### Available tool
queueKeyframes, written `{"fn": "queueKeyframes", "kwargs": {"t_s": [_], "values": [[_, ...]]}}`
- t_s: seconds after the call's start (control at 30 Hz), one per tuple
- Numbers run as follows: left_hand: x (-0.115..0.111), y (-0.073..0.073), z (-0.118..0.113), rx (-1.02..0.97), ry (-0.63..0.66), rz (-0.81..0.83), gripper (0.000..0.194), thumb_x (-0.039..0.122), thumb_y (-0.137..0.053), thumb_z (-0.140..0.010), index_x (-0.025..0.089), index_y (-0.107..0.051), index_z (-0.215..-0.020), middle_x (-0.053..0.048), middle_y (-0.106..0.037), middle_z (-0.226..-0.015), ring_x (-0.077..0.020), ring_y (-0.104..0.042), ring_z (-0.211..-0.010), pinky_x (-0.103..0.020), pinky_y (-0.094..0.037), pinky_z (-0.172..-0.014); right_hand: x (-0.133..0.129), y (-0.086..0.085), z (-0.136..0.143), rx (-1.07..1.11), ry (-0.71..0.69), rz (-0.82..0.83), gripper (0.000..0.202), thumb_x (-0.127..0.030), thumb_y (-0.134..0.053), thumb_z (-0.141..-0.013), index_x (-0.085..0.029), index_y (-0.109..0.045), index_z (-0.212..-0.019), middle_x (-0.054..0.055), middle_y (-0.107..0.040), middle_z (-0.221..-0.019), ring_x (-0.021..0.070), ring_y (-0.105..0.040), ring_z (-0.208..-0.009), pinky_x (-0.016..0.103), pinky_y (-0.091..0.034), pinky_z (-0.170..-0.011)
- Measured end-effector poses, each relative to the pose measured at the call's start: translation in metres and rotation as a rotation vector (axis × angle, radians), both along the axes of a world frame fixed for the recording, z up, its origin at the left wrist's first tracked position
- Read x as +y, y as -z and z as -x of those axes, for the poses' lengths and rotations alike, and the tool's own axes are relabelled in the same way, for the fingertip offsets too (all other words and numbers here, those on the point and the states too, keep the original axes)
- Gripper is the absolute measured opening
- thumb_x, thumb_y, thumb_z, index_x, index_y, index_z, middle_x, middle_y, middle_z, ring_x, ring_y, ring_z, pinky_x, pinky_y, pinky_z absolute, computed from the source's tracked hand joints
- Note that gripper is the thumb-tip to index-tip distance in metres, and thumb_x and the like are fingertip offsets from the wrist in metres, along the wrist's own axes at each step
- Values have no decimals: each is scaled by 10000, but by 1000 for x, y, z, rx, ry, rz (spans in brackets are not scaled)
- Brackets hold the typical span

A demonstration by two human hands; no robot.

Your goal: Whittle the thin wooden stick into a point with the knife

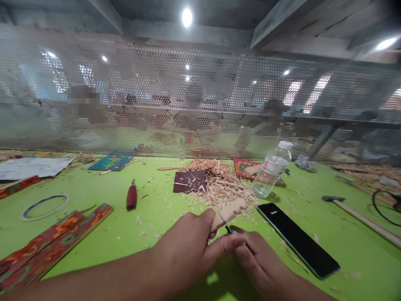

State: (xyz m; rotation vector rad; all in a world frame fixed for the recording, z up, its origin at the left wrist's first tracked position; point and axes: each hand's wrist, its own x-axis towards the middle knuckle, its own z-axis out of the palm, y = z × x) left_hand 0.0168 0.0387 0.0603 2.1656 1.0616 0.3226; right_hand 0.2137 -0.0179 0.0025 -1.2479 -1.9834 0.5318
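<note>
My left hand [188,240] is closed around one end of a pale piece of wood [230,212], whose notched far end points up and to the right. In my right hand [258,253] is a carving knife [224,222] with a thin blade and a dark and teal handle, mostly covered by the fingers. The blade lies against the wood, and my left thumb reaches over to my right hand. Just beyond the wood spreads a heap of wood shavings [225,184], with a dark brown square of sandpaper-like sheet [189,182] at its left side.
A red-handled knife [132,196], painted wooden strips [62,238] and a tape ring [45,207] lie left on the green table. To the right are a tilted-looking water bottle [272,169], a phone [297,238] and a hammer [360,217]. A perforated metal screen [200,100] stands behind.
</note>
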Motion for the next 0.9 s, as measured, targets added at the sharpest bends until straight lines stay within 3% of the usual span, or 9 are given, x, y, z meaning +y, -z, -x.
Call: {"fn": "queueKeyframes", "kwargs": {"t_s": [0.17, 0.37, 0.53, 0.77, 0.9], "values": [[4, 0, 2, 14, -2, -52, 435, 668, -491, -965, 253, -493, -837, 33, -459, -599, -175, -393, -517, -322, -174, -542, 2, 6, -2, -27, 6, 18, 667, -674, -257, -1080, -201, -690, -898, 78, -736, -777, 224, -645, -644, 324, -474, -606], [3, -4, 3, -40, -23, -65, 446, 665, -543, -943, 251, -490, -788, 35, -476, -578, -163, -394, -512, -308, -188, -520, 2, 4, -1, -42, 19, 48, 684, -684, -251, -1075, -188, -689, -901, 86, -738, -773, 234, -656, -650, 328, -455, -600], [4, -8, 5, -79, 63, 46, 503, 658, -536, -937, 234, -474, -674, 36, -484, -580, -126, -399, -507, -267, -236, -472, 1, -3, -2, -15, -26, 32, 702, -742, -268, -1045, -204, -712, -967, 94, -763, -809, 247, -686, -668, 337, -475, -607], [6, -4, 9, -124, 204, 196, 508, 577, -520, -972, 245, -353, -625, 82, -289, -560, -103, -250, -491, -285, -201, -450, 5, 0, -11, -170, -45, -42, 728, -742, -243, -1043, -179, -682, -901, 96, -731, -722, 223, -632, -565, 326, -375, -535], [6, -6, 8, -104, 213, 155, 504, 573, -507, -968, 243, -366, -614, 75, -313, -558, -103, -270, -485, -283, -221, -463, 6, 1, -14, -169, -56, -69, 716, -737, -256, -1047, -174, -666, -882, 65, -687, -675, 193, -584, -533, 312, -328, -518]]}}
